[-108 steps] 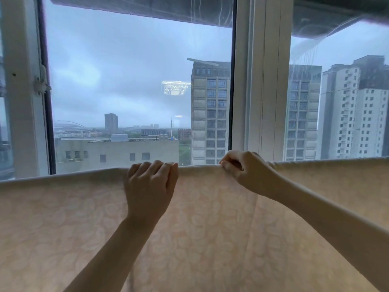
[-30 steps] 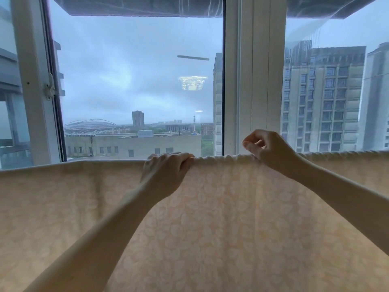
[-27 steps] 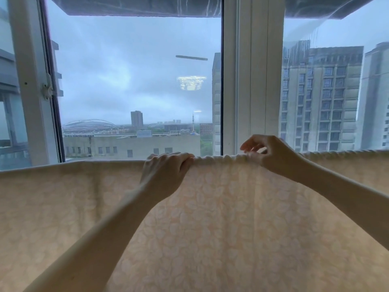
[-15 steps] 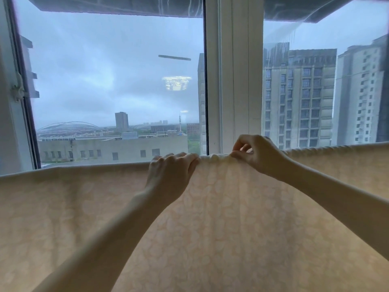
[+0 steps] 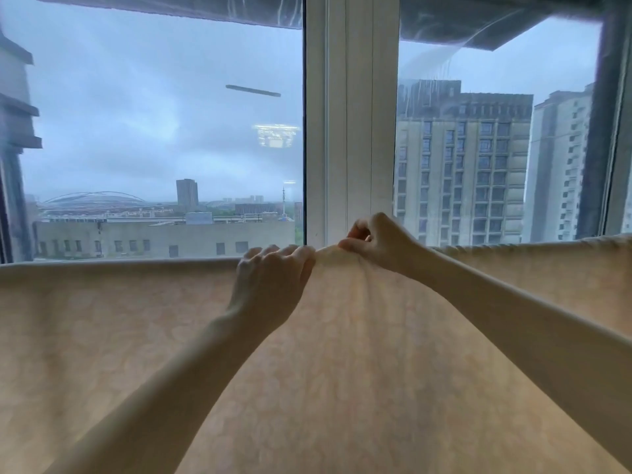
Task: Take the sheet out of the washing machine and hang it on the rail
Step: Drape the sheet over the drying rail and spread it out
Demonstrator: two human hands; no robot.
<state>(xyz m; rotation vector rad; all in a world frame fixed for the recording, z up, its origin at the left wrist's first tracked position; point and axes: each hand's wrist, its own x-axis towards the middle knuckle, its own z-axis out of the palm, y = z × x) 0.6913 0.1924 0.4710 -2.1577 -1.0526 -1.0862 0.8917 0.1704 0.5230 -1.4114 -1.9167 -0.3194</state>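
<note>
Cream: one sheet, two hands

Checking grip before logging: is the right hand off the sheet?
No, the right hand pinches the top edge of the sheet, close beside the left hand.

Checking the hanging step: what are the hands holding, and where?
The sheet, at its top edge: left hand curls over it, right hand pinches it.

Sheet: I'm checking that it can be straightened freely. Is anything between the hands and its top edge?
Nothing visible. The left hand grips the sheet at its top fold, and the right hand pinches it alongside. The rail is hidden beneath.
</note>
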